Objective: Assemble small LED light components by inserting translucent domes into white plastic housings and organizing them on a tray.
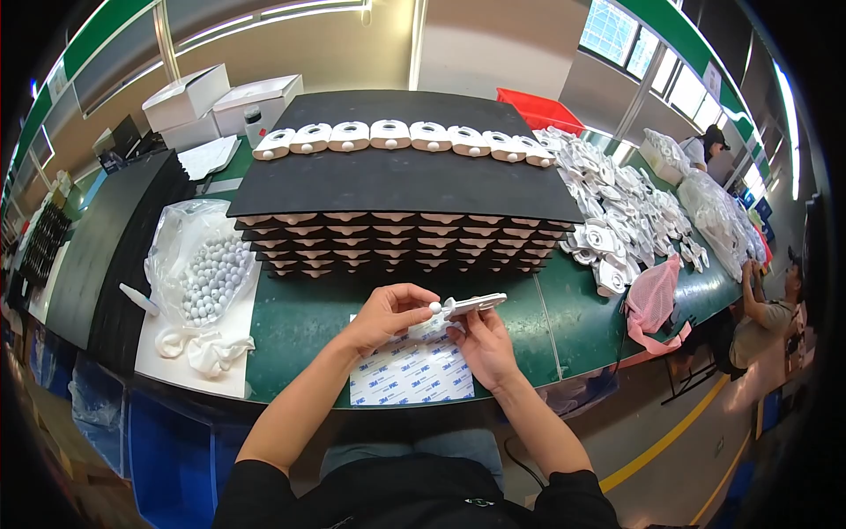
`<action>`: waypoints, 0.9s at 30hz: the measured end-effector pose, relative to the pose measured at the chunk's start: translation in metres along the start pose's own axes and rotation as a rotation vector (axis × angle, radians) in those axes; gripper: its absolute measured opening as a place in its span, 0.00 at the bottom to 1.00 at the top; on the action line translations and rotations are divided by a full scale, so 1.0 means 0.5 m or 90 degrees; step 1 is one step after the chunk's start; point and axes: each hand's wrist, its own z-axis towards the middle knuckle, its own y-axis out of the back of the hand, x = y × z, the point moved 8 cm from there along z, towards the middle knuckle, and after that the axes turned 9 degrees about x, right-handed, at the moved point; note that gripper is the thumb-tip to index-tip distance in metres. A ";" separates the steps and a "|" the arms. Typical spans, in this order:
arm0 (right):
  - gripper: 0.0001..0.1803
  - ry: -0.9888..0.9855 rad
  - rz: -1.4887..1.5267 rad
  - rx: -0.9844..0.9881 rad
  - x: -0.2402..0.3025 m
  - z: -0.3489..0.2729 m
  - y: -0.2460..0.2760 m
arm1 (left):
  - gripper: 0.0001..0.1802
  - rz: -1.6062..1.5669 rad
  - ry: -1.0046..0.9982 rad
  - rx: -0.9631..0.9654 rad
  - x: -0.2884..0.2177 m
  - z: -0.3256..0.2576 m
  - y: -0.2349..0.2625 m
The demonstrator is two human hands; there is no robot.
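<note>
left hand [392, 313] was held above the near part of the green table [520, 317], with its thumb and index finger pinched on a small white ball [435, 308]. by the right hand [485, 348], a flat white part [480, 304] was gripped between thumb and fingers, its narrow end turned toward the ball; whether the two were touching could not be told. beneath both hands, a white sheet [412, 375] printed in blue was laid at the table's near edge.

beyond them, black boards [397, 185] were stacked in layers with pale pieces [436, 218] sandwiched between, and across the top board a row of eight white parts [389, 134] was set out. to the left, many white balls [211, 278] were gathered in a clear plastic bag [172, 229], and a crumpled white cloth [207, 351] was placed just in front of it. to the right, a large heap of white parts [608, 212] was spread beside the stack, with a pink mesh cloth [650, 304] laid nearby. at the far right, another person [767, 322] was seen.
</note>
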 end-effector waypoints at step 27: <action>0.07 0.001 -0.139 -0.011 -0.001 -0.002 -0.010 | 0.08 0.093 -0.085 -0.029 -0.015 0.001 0.015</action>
